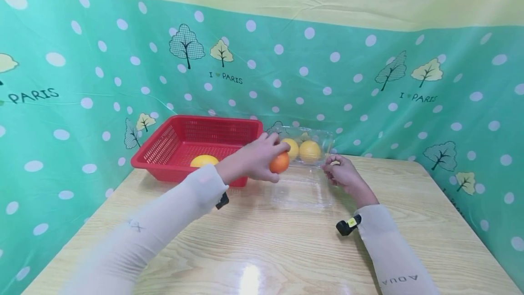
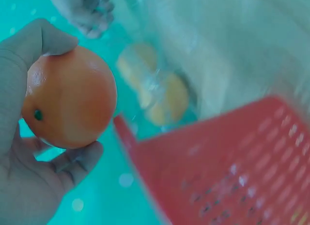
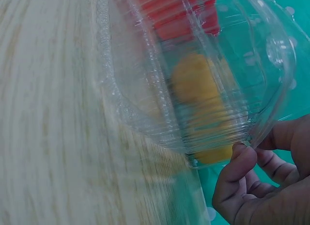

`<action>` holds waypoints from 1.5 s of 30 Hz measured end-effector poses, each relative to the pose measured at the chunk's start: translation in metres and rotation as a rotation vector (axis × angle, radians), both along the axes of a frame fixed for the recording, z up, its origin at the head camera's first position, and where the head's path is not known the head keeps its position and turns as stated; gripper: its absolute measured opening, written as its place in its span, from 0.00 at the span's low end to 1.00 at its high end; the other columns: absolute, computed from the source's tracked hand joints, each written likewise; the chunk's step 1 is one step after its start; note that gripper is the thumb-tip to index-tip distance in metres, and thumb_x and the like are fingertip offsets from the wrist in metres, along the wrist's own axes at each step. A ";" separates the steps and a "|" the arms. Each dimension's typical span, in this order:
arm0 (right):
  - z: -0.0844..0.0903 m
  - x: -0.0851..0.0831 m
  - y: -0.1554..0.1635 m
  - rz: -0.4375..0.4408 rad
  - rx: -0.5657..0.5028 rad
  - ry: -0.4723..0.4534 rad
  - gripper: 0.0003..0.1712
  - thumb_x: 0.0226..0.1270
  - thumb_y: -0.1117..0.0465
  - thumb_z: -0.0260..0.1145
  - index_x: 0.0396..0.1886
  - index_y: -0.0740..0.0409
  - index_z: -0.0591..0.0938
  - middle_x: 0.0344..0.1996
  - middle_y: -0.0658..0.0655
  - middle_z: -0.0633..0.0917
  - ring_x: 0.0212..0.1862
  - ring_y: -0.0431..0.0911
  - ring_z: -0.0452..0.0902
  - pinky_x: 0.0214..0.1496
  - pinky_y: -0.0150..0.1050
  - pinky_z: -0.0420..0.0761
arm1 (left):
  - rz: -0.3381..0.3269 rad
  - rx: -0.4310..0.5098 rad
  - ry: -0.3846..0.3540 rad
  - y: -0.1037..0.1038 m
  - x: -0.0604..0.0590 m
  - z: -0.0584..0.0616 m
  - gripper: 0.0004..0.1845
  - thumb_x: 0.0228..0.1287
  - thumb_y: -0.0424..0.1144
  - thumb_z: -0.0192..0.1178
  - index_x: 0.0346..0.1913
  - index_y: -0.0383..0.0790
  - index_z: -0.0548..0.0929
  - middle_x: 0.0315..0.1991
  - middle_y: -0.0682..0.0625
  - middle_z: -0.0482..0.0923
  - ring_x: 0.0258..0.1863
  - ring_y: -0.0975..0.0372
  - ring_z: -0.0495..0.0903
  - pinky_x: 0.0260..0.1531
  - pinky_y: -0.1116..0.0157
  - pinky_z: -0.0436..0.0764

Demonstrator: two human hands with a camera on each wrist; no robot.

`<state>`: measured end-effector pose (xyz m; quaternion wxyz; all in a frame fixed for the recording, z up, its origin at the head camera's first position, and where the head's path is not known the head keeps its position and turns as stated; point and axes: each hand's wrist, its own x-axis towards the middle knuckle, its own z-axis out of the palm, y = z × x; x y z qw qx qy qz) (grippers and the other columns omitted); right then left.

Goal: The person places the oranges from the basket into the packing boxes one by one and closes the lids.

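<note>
**Orange in the left hand, clear box steadied by the right**

The left hand (image 1: 258, 160) holds an orange (image 1: 280, 163) in the air, above the bench (image 1: 286, 240) near its far edge, between the red basket (image 1: 180, 149) and the clear plastic box (image 1: 311, 138). In the left wrist view the thumb lies over the top of the fruit and the fingers (image 2: 72, 164) curl under it, so the orange (image 2: 68, 97) sits cupped between them, with the palm behind it.

The right hand (image 1: 344, 172) is at the near right corner of the box; the right wrist view shows its fingers (image 3: 237, 172) curled and pinching the thin rim of the box (image 3: 203, 89). Two yellow fruits (image 1: 300, 150) lie inside the box, and another yellow fruit (image 1: 204, 160) lies in the basket, which stands at the far left of the bench.

The orange looks firm, round and smooth-skinned, with moderate weight for its size; it should bear a full wrap of the fingers without bruising, but a fingertip pinch could let it roll out. Gripping across its widest part, as now, seems safest. The box looks light, thin and flexible, likely to buckle or slide if pressed, so the rim is the sensible hold.
</note>
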<state>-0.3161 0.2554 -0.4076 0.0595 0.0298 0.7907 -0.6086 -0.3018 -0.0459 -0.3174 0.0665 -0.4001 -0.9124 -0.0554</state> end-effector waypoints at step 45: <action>0.002 -0.001 0.000 -0.019 0.007 -0.004 0.06 0.77 0.63 0.60 0.44 0.57 0.70 0.30 0.53 0.76 0.30 0.44 0.71 0.31 0.36 0.75 | -0.082 -0.084 -0.097 0.012 -0.002 -0.031 0.37 0.67 0.57 0.66 0.74 0.47 0.71 0.65 0.49 0.72 0.62 0.57 0.72 0.57 0.61 0.80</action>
